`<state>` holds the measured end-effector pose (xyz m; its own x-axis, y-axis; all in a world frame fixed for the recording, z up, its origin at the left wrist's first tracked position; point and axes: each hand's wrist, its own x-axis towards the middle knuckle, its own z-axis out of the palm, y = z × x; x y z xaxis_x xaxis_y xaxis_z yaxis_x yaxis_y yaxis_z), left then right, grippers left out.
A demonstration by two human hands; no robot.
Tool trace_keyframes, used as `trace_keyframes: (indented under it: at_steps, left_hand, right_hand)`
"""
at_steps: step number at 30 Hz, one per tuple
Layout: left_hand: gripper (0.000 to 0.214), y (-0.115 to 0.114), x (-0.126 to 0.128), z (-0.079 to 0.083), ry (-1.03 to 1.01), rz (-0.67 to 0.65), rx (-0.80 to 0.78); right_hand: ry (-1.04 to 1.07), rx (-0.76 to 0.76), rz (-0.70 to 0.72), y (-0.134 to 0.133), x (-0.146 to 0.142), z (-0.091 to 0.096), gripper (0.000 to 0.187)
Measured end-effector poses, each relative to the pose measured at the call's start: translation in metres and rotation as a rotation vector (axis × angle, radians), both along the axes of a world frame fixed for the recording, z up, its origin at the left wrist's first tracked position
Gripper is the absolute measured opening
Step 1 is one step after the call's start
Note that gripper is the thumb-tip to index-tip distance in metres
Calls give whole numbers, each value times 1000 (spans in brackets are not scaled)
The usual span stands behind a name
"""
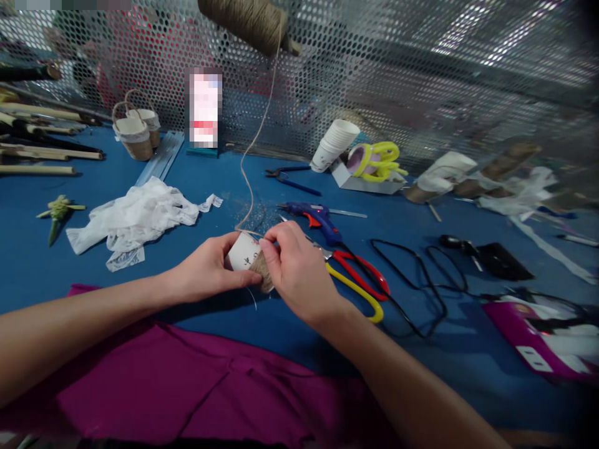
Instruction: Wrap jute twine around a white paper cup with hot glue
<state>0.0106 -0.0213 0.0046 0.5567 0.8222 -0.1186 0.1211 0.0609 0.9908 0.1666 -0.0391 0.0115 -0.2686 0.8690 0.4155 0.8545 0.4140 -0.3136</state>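
Note:
My left hand grips a white paper cup lying on its side over the blue table. My right hand is closed on the cup's other end, fingers pressed on brown jute twine wound around it. A strand of the twine rises from the cup to a large spool hanging at the top.
A blue glue gun and red-and-yellow scissors lie just right of my hands, with a black cord beyond. White crumpled plastic lies left. Stacked cups, small twine baskets, bamboo sticks and a mesh wall stand behind.

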Motion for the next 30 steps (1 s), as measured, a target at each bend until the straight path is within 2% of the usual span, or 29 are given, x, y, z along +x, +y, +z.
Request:
trace_keyframes:
  at_steps: [6, 16, 22, 30]
  left_hand:
    - [31, 1, -1, -3, 33, -23, 49]
    - [29, 0, -2, -3, 14, -51, 67]
    - [26, 0, -3, -4, -11, -52, 84]
    - [32, -1, -3, 2, -15, -54, -20]
  right_hand:
    - [63, 15, 28, 1, 3, 2, 13]
    - [187, -77, 47, 3, 4, 3, 12]
    - [148, -115, 9, 4, 4, -2, 14]
    - [26, -2, 43, 3, 3, -4, 16]
